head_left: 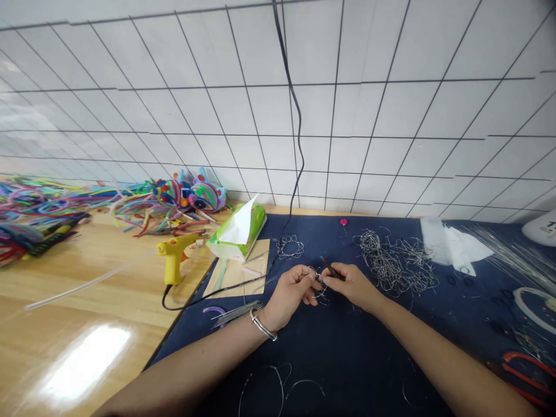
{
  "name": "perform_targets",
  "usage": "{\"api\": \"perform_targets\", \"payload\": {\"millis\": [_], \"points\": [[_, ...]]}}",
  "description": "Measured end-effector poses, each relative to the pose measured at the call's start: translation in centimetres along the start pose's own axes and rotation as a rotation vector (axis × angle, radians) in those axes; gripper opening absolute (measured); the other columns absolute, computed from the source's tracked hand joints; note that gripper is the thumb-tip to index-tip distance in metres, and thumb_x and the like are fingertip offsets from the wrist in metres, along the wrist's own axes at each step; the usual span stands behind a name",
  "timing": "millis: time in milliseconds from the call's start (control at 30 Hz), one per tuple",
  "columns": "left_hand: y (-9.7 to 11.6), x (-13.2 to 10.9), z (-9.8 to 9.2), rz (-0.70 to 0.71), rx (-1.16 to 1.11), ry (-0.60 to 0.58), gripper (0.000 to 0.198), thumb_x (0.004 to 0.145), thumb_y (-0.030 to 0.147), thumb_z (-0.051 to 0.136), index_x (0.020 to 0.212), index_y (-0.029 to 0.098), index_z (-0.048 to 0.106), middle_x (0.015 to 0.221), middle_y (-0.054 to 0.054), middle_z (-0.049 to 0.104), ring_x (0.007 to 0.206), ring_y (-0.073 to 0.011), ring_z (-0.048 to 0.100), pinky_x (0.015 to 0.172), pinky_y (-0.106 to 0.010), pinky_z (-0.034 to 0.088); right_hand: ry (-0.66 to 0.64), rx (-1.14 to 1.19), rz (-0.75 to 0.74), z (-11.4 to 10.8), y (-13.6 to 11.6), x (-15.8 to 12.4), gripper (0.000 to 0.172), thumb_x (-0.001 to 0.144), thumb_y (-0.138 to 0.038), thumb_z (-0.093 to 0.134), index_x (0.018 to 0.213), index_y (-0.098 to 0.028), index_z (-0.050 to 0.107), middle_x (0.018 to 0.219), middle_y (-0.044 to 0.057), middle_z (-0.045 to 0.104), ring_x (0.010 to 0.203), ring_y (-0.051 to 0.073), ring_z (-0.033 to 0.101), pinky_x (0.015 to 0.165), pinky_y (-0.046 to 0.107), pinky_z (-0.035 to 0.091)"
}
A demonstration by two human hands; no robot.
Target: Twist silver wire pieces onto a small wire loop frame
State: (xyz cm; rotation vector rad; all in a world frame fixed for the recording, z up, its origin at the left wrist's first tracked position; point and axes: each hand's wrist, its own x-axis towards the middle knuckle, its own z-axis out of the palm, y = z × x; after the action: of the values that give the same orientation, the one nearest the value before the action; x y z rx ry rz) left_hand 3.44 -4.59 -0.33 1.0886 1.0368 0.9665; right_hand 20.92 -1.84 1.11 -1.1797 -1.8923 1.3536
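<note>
Near the middle of the dark blue mat [369,353], the left hand [295,286] pinches a small wire piece [321,295] between thumb and forefinger, its other fingers curled below. The right hand [347,282] is closed around a dark slender tool [329,267], its fingertips right at the same wire piece. The fingers cover most of that piece, so its full shape cannot be told, nor exactly where the tool meets it; most of the tool is hidden in the grip.

Beyond the hands lies a flower-shaped wire ring [291,247]; to the right sits a tangled wire heap [393,263], its single strands hard to separate. The left forearm partly covers a bundle of straight rods [238,313]. A yellow glue gun [174,259] stands beside the tissue pack [238,231]. The right edge cuts off a white container [541,230] and the red-orange handles [525,368] of a tool too blurred to identify. Pipe cleaners [43,200] run out at the left edge, and a wire loop [282,387] at the bottom.
</note>
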Motion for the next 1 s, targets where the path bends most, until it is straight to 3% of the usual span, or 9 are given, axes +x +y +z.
{"api": "perform_targets", "payload": {"millis": [300,1000], "points": [[-0.01,-0.06,0.06,0.051,0.056,0.012,0.026,0.081,0.039,0.045,0.086,0.014,0.049,0.076,-0.005,0.063,0.048,-0.0081,0.057,0.047,-0.019,0.042,-0.001,0.174,0.025,-0.21,-0.49,-0.15,0.028,0.077,-0.04,0.05,0.082,-0.015,0.06,0.081,0.002,0.058,0.075,0.013,0.051,0.073,0.026,0.038],[-0.04,0.04,0.07,0.032,0.059,-0.029,0.026,0.081,0.039,0.045,0.085,0.014,0.05,0.074,-0.004,0.063,0.049,-0.0091,0.058,0.047,-0.019,0.04,0.029,0.039,0.056,0.15,-0.45,-0.21,0.022,0.074,-0.034,0.05,0.077,-0.015,0.059,0.065,-0.002,0.051,0.061,0.01,0.044,0.06,0.022,0.035]]}}
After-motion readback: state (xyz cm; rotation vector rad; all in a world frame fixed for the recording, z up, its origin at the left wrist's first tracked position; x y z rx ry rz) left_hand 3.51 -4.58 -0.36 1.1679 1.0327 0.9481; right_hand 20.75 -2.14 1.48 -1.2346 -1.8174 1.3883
